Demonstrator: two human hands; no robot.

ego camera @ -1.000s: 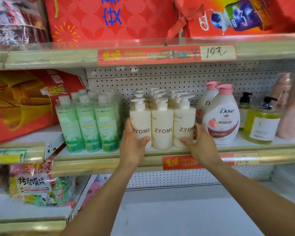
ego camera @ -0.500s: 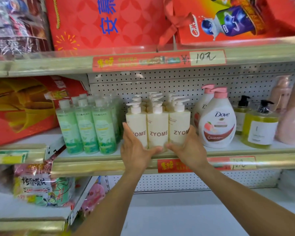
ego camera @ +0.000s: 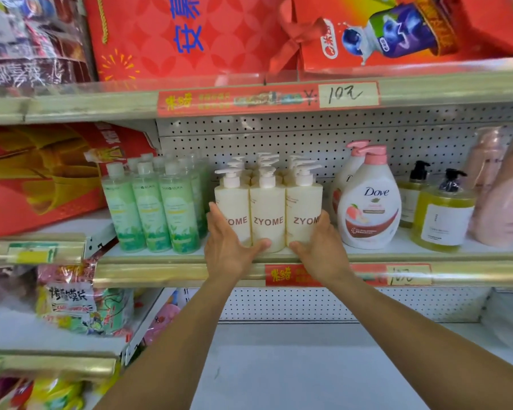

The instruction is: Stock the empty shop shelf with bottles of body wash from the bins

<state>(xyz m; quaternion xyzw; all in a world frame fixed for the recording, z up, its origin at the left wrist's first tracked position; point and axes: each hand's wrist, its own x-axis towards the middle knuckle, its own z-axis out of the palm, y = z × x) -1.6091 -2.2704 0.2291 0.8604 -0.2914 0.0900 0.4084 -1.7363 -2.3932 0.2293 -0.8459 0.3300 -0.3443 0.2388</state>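
Note:
Three cream ZYOME pump bottles (ego camera: 267, 208) stand side by side at the front of the middle shelf (ego camera: 160, 270), with more of the same behind them. My left hand (ego camera: 227, 247) presses on the left bottle, thumb reaching under the middle one. My right hand (ego camera: 323, 250) cups the right bottle from the other side. Both hands squeeze the row between them at its base. The bottles stand upright and touch each other.
Green bottles (ego camera: 148, 214) stand just left of the row, and Dove bottles (ego camera: 370, 208), yellow pump bottles (ego camera: 443, 220) and pink bottles (ego camera: 504, 196) to its right. Red gift boxes (ego camera: 175, 34) fill the top shelf. A white lower shelf (ego camera: 308, 365) lies below; snack packs (ego camera: 80, 303) sit lower left.
My hands have closed in toward each other at the base of the front ZYOME row, and the three bottles now stand tight together.

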